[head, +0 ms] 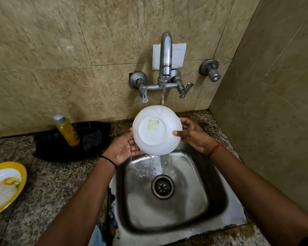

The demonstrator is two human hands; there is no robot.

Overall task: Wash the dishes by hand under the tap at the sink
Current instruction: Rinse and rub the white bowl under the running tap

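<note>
A white bowl (156, 130) is held over the steel sink (212, 196) with its underside toward me; a pale sticker mark shows on its base. Water runs from the wall tap (165, 55) onto the bowl's upper edge and spills off its bottom rim into the basin. My left hand (123, 150) grips the bowl's lower left rim from beneath. My right hand (194, 134) holds the right rim, thumb pressed on the bowl's outer wall. The bowl's inside is hidden.
On the speckled counter to the left, a black tray (52, 148) carries a yellow soap bottle (67, 130) and a dark scrub pad (92, 140). A yellow-rimmed plate (5, 185) lies at the far left edge. A separate valve (211, 70) sticks out of the wall right of the tap.
</note>
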